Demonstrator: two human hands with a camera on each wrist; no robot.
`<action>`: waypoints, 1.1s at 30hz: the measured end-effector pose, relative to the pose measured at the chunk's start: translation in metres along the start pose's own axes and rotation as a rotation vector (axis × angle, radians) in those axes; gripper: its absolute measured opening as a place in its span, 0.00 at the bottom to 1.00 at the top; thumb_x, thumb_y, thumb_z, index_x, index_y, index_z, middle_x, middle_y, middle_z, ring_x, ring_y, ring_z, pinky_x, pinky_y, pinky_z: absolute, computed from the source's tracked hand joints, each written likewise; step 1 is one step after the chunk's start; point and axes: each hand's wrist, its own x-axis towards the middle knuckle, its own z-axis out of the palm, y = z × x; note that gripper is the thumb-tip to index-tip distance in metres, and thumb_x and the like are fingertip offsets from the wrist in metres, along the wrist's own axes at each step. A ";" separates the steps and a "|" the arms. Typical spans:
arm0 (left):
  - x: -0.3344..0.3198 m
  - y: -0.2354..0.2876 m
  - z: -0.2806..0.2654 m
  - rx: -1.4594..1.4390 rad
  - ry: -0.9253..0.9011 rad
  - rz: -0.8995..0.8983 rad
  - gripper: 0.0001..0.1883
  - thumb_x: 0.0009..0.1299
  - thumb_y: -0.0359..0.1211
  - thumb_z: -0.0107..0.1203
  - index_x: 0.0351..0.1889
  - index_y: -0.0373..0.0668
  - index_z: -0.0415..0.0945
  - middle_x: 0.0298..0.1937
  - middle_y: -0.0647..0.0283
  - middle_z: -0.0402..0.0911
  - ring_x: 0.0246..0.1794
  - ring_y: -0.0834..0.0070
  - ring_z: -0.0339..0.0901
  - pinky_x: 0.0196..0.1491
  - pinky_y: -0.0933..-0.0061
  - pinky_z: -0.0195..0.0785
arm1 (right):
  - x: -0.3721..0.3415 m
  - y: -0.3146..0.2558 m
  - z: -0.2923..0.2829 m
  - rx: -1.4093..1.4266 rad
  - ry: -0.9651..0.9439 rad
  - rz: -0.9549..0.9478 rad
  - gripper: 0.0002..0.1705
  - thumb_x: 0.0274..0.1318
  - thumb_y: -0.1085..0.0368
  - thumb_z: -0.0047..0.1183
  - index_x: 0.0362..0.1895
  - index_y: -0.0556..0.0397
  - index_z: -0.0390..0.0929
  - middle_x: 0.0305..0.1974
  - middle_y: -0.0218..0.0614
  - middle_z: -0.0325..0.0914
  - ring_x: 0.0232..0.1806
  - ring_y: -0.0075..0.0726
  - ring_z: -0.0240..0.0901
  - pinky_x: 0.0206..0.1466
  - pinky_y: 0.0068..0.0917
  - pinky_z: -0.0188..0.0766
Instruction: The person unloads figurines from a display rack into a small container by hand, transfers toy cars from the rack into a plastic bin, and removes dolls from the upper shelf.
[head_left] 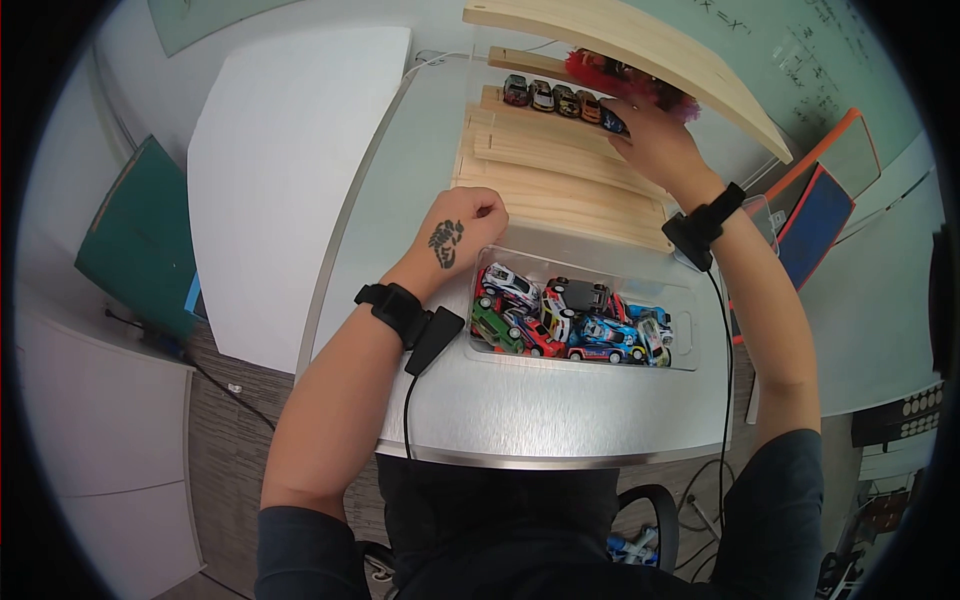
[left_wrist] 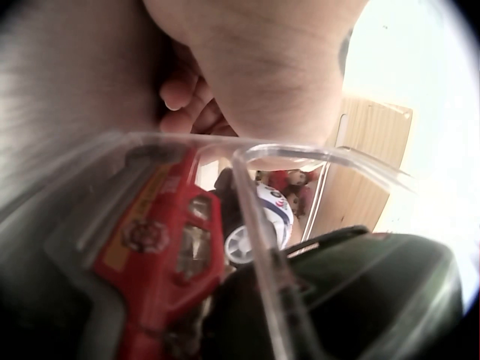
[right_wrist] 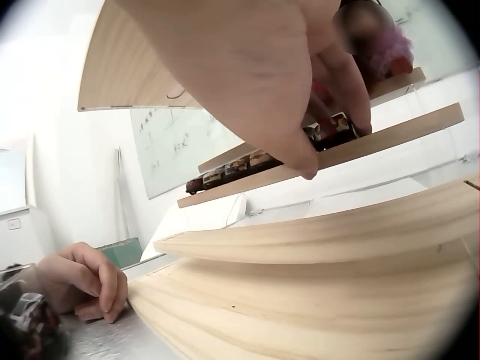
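My right hand (head_left: 660, 145) reaches to a narrow wooden shelf ledge (right_wrist: 420, 135) and pinches a dark blue toy car (head_left: 613, 120) between thumb and fingers. The car is close over the ledge, at the right end of a row of several toy cars (head_left: 541, 96). Part of it is hidden by the fingers. My left hand (head_left: 462, 225) rests on the table with loosely curled fingers and holds nothing. Beside it stands a clear plastic bin (head_left: 685, 335) full of mixed toy cars (head_left: 545, 325). A red car (left_wrist: 161, 240) shows through its wall in the left wrist view.
Lower wooden steps (head_left: 560, 205) lie in front of the row. A wooden top board (head_left: 640, 50) slants over my right hand, with red and pink fluffy figures (head_left: 600, 72) under it. A white panel (head_left: 290, 190) is left of the metal table (head_left: 560, 415). Camera cables hang from both wrists.
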 end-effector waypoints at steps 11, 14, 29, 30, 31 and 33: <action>-0.002 0.001 -0.002 -0.009 0.010 -0.012 0.12 0.65 0.35 0.51 0.30 0.34 0.80 0.23 0.56 0.81 0.25 0.69 0.78 0.34 0.68 0.71 | -0.089 -0.039 -0.106 0.717 -0.186 0.024 0.20 0.54 0.74 0.58 0.52 0.51 0.83 0.42 0.38 0.84 0.37 0.32 0.81 0.34 0.26 0.78; -0.001 0.001 0.001 0.007 -0.004 -0.003 0.12 0.64 0.35 0.52 0.29 0.34 0.80 0.24 0.56 0.81 0.26 0.69 0.79 0.34 0.68 0.71 | -0.125 -0.040 -0.127 0.802 -0.362 -0.104 0.23 0.51 0.76 0.60 0.54 0.51 0.82 0.44 0.37 0.84 0.42 0.32 0.81 0.39 0.25 0.78; -0.001 -0.001 0.000 -0.025 -0.020 -0.065 0.12 0.63 0.35 0.52 0.27 0.36 0.80 0.22 0.59 0.80 0.24 0.71 0.76 0.33 0.69 0.69 | -0.067 -0.027 -0.079 0.545 -0.227 -0.055 0.27 0.57 0.70 0.55 0.63 0.48 0.76 0.56 0.37 0.79 0.55 0.42 0.77 0.51 0.35 0.77; -0.001 0.000 -0.001 -0.022 -0.017 -0.066 0.12 0.63 0.35 0.52 0.27 0.36 0.80 0.22 0.59 0.80 0.24 0.71 0.76 0.33 0.69 0.69 | -0.052 -0.024 -0.066 0.548 -0.225 -0.059 0.27 0.57 0.70 0.55 0.63 0.48 0.76 0.56 0.37 0.79 0.55 0.42 0.77 0.51 0.35 0.77; -0.001 0.000 0.000 -0.020 -0.009 -0.051 0.12 0.63 0.35 0.52 0.27 0.36 0.80 0.23 0.59 0.81 0.25 0.70 0.76 0.33 0.68 0.70 | -0.037 -0.021 -0.052 0.454 -0.106 -0.138 0.28 0.57 0.69 0.55 0.64 0.46 0.74 0.57 0.38 0.78 0.54 0.44 0.77 0.51 0.35 0.77; -0.003 0.002 -0.001 0.013 0.002 -0.014 0.13 0.64 0.35 0.52 0.29 0.35 0.80 0.24 0.56 0.82 0.25 0.67 0.78 0.34 0.67 0.71 | -0.011 -0.017 -0.028 0.367 0.014 -0.225 0.29 0.57 0.67 0.55 0.66 0.44 0.73 0.58 0.39 0.76 0.54 0.46 0.77 0.51 0.36 0.77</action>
